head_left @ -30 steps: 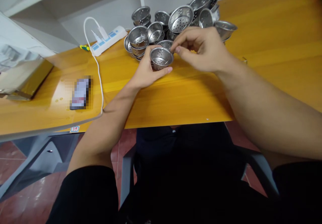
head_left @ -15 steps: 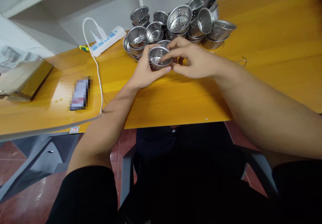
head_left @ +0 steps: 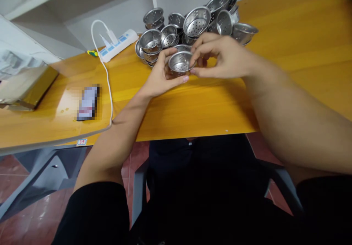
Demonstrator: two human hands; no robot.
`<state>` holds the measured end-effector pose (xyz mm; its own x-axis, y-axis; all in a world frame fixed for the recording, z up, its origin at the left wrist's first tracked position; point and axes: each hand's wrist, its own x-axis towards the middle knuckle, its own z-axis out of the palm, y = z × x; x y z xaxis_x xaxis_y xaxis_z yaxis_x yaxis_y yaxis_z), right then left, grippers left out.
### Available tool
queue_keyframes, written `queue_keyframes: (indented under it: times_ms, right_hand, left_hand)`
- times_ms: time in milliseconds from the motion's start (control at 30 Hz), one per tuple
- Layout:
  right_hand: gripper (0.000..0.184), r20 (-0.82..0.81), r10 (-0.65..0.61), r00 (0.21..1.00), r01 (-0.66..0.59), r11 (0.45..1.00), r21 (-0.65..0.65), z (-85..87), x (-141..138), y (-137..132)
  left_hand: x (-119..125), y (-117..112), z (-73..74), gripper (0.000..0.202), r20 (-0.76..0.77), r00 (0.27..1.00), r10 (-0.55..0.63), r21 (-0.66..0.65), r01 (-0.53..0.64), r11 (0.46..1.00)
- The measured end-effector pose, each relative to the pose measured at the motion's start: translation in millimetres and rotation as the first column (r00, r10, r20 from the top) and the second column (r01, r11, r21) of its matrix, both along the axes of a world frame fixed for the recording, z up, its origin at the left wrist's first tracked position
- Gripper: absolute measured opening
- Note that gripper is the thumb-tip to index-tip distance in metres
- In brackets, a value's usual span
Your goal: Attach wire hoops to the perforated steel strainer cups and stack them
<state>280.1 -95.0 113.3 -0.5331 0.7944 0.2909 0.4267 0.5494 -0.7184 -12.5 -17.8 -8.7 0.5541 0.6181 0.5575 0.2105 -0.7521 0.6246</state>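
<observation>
A small perforated steel cup [head_left: 180, 62], its mouth up and tipped slightly, is held low over the table between my two hands. My left hand [head_left: 157, 77] wraps its left side, thumb along the near side and fingers behind. At the right rim my right hand [head_left: 222, 56] pinches with thumb and fingertips. Directly behind, another steel cup [head_left: 183, 48] shows only its rim. Close beyond my hands stand more perforated cups, among them a stacked cup [head_left: 150, 41] at the left and a wider strainer basket [head_left: 197, 21] in the middle.
A white power strip [head_left: 119, 46] with a plugged-in cable lies at the back left. Its cord [head_left: 109, 91] runs down the table [head_left: 198, 116] to my left forearm. A blurred phone [head_left: 88, 103] and a cardboard box [head_left: 26, 87] lie further left. One tilted basket [head_left: 244, 33] stands at the right.
The held cup has shifted slightly right and tipped. My right fingers, formerly reaching inside the cup, have drawn back right to its rim. My left hand has barely moved.
</observation>
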Motion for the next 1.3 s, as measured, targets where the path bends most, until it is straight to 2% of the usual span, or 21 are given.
queue_keyframes:
  times_ms: [100, 200, 300, 400, 500, 600, 667, 767, 833, 900, 967, 1033, 1100, 1133, 1200, 1233, 1300]
  right_hand:
    - [0.056, 0.038, -0.097, 0.995, 0.094, 0.993, 0.071, 4.8, 24.9, 7.1]
    - [0.042, 0.198, -0.211, 0.957, 0.194, 0.976, 0.101, 8.1, 49.3, 16.9]
    - [0.031, 0.393, -0.254, 0.884, 0.238, 0.967, 0.090, 6.7, 61.7, 28.3]
    - [0.038, 0.529, -0.233, 0.816, 0.245, 0.968, 0.047, -0.3, 62.6, 39.2]
    - [0.048, 0.572, -0.223, 0.789, 0.264, 0.964, 0.012, -8.5, 60.3, 46.4]
    - [0.036, 0.566, -0.209, 0.797, 0.285, 0.958, -0.047, -11.5, 58.3, 47.3]
    - [0.033, 0.566, -0.192, 0.801, 0.290, 0.953, -0.086, -9.7, 56.1, 45.0]
    - [0.043, 0.593, -0.201, 0.780, 0.302, 0.950, -0.074, -5.1, 51.0, 40.5]
    - [0.049, 0.601, -0.213, 0.770, 0.309, 0.949, -0.059, -3.3, 47.6, 38.6]
    - [0.054, 0.602, -0.208, 0.771, 0.310, 0.948, -0.071, -2.8, 45.7, 38.0]
    - [0.056, 0.596, -0.206, 0.776, 0.314, 0.946, -0.081, -2.7, 45.4, 37.9]
    - [0.057, 0.594, -0.200, 0.779, 0.314, 0.945, -0.093, -1.7, 45.7, 37.3]
    - [0.057, 0.596, -0.203, 0.777, 0.325, 0.940, -0.103, 0.4, 44.9, 35.5]
    - [0.058, 0.601, -0.210, 0.771, 0.336, 0.936, -0.104, 1.6, 43.8, 34.1]
    - [0.061, 0.612, -0.237, 0.755, 0.365, 0.926, -0.092, 3.8, 40.5, 31.0]
    - [0.063, 0.615, -0.252, 0.748, 0.379, 0.922, -0.083, 4.5, 38.8, 29.7]
    - [0.064, 0.616, -0.258, 0.744, 0.379, 0.923, -0.072, 4.9, 36.4, 28.0]
  left_hand:
    - [-5.9, 9.1, 0.4, 0.097, 0.032, 0.999, -0.015, -0.057, 0.016, 0.998]
    - [-9.8, 11.5, 8.0, 0.088, 0.118, 0.993, -0.008, -0.073, 0.016, 0.997]
    - [-9.4, -1.1, 24.3, 0.078, 0.121, 0.993, -0.017, -0.115, 0.031, 0.993]
    - [-7.0, -20.5, 42.1, 0.077, 0.088, 0.994, -0.061, -0.137, 0.073, 0.988]
    - [-6.2, -33.7, 55.6, 0.079, 0.048, 0.997, -0.062, -0.067, 0.065, 0.996]
    - [-10.4, -34.9, 67.3, 0.081, 0.047, 0.999, 0.015, 0.087, -0.019, 0.996]
    - [-17.8, -29.0, 78.2, 0.080, 0.122, 0.987, 0.104, 0.207, -0.128, 0.970]
    - [-38.4, -12.4, 102.0, 0.071, 0.276, 0.941, 0.197, 0.312, -0.281, 0.907]
    - [-57.6, 4.7, 119.4, 0.067, 0.302, 0.922, 0.243, 0.298, -0.334, 0.894]
    - [-77.8, 30.0, 132.8, 0.058, 0.238, 0.931, 0.277, 0.210, -0.328, 0.921]
    - [-94.7, 66.4, 138.9, 0.069, 0.210, 0.927, 0.312, 0.179, -0.350, 0.919]
    - [-105.2, 111.5, 138.2, 0.097, 0.284, 0.908, 0.307, 0.162, -0.361, 0.919]
    - [-107.9, 155.8, 133.8, 0.115, 0.174, 0.926, 0.336, 0.065, -0.351, 0.934]
    - [-106.6, 173.6, 131.2, 0.119, 0.164, 0.901, 0.401, 0.017, -0.409, 0.912]
    - [-99.7, 192.9, 125.8, 0.104, 0.081, 0.902, 0.425, -0.026, -0.424, 0.905]
    - [-94.7, 192.5, 122.5, 0.092, 0.055, 0.908, 0.415, -0.024, -0.414, 0.910]
    - [-82.6, 171.1, 113.5, 0.068, 0.009, 0.936, 0.353, 0.010, -0.353, 0.936]
